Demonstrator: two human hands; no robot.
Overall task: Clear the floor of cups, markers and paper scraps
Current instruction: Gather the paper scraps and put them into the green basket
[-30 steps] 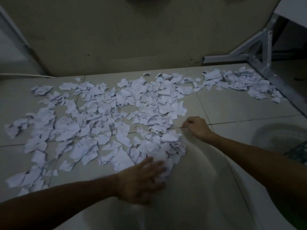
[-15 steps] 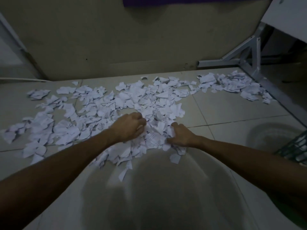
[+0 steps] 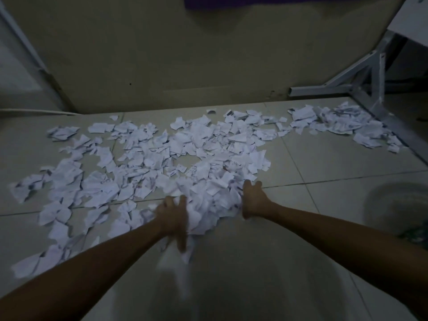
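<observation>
While the paper scraps (image 3: 162, 163) cover most of the tiled floor (image 3: 324, 158) in front of the wall (image 3: 185, 54), a heap of them (image 3: 210, 205) sits bunched between both hands, just at the mouth of a pale bag (image 3: 254, 274) spread near the person. Left hand (image 3: 172, 218) is curled around a wad of scraps, fingers gripping; right hand (image 3: 253, 200) cups the heap's other side, fingers bent against the paper, likely to squeeze and drag the pile onto the bag. A separate patch of scraps (image 3: 342, 123) lies far right beside a metal table frame (image 3: 361, 89), whose leg may block sweeping there. No cups or markers can be made out; lighting is dim. Most of the clearing looks still undone.
</observation>
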